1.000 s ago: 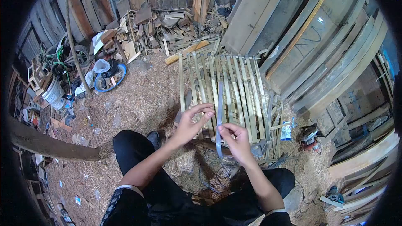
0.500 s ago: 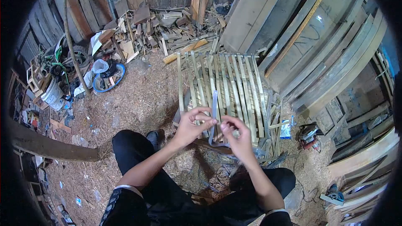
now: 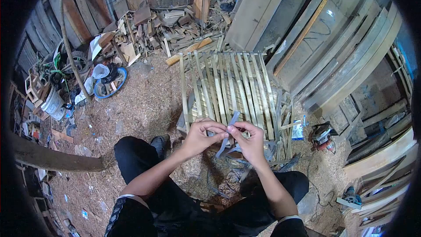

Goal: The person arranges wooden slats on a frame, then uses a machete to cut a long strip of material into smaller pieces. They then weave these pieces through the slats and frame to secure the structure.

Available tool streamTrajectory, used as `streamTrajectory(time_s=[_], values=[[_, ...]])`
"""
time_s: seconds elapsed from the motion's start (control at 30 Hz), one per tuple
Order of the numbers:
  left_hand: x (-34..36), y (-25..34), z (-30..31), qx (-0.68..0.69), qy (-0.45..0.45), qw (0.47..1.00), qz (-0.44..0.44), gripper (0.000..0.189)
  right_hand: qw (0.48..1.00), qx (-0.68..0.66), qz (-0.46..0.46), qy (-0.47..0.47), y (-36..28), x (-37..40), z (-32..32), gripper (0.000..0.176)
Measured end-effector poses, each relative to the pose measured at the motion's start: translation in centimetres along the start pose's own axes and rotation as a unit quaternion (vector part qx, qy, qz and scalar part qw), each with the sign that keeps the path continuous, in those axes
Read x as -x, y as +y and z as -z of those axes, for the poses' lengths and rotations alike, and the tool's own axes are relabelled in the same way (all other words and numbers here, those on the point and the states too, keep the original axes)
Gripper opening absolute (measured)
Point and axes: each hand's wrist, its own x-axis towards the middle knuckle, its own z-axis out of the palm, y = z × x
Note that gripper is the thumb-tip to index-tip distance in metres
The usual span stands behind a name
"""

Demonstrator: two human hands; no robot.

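Observation:
Between the fingertips of both hands is a thin, pale grey flexible strip (image 3: 235,117). Its short upper end points up and away, and a longer tail hangs down below the fingers. My left hand (image 3: 202,137) pinches it between thumb and forefinger. My right hand (image 3: 249,145) grips it right alongside, thumb and forefinger pressed together, so the two sets of fingertips meet. Just beyond the hands lie narrow wooden slats (image 3: 245,85), set side by side over more stacked wood; the hands overlap their near ends in this view.
Wood offcuts (image 3: 175,26) are heaped against the back wall. A blue basin (image 3: 122,79) and a white bucket (image 3: 54,104) stand at left. Large panels (image 3: 302,35) lean at right, near a red power tool (image 3: 323,138). A dark beam (image 3: 57,154) juts in from the left.
My hands have come together, fingertips now meeting on the strip. The strip has gone from upright to tilted, and my right hand has closed on it. The view has shifted slightly.

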Motion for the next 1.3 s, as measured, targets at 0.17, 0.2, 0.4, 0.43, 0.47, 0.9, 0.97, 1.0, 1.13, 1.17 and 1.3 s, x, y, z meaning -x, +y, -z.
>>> streamTrajectory(time_s=[0.17,0.2,0.4,0.43,0.47,0.9,0.97,1.0,1.13,1.17,1.3], values=[[0.1,-0.7,-0.1,0.024,0.011,0.999,0.032,0.022,1.0,0.0,-0.007,0.005,-0.3,-0.1,0.1,0.019],[0.1,-0.8,-0.1,0.002,0.021,1.0,0.019,0.024,1.0,0.006,-0.008,0.001,-0.3,-0.2,0.1,0.019],[0.1,-0.1,-0.2,0.017,0.066,0.998,0.011,0.027,0.999,0.038,0.014,-0.015,0.3,0.0,0.0,0.017],[0.0,0.0,-0.1,-0.029,0.083,0.996,-0.014,0.027,0.999,0.037,0.014,-0.015,0.3,0.0,0.0,0.017],[0.0,0.0,0.0,-0.029,0.083,0.996,-0.014,0.027,0.998,0.044,0.009,-0.04,0.0,0.1,-0.1,0.017],[0.3,-0.7,0.0,-0.063,0.061,0.996,0.006,0.017,0.999,0.016,0.034,-0.011,-0.7,0.0,-0.3,0.019],[0.4,-0.7,-0.1,-0.055,0.051,0.997,0.007,0.017,0.999,0.026,0.044,-0.019,-0.3,0.1,-0.2,0.018],[0.3,-0.6,0.0,-0.085,0.046,0.995,-0.011,0.015,0.999,0.02,0.027,-0.021,-0.1,0.1,-0.2,0.018],[0.2,-0.8,-0.1,-0.044,0.049,0.998,0.01,0.017,0.999,0.028,0.008,-0.017,-0.4,0.1,-0.1,0.018],[0.2,-0.9,-0.1,-0.044,0.049,0.998,0.011,0.017,0.999,0.028,0.007,-0.016,-0.3,0.1,0.0,0.018],[0.3,-1.0,-0.1,-0.04,0.053,0.998,0.0,0.016,0.999,0.029,0.013,-0.008,0.2,0.1,-0.1,0.017]])
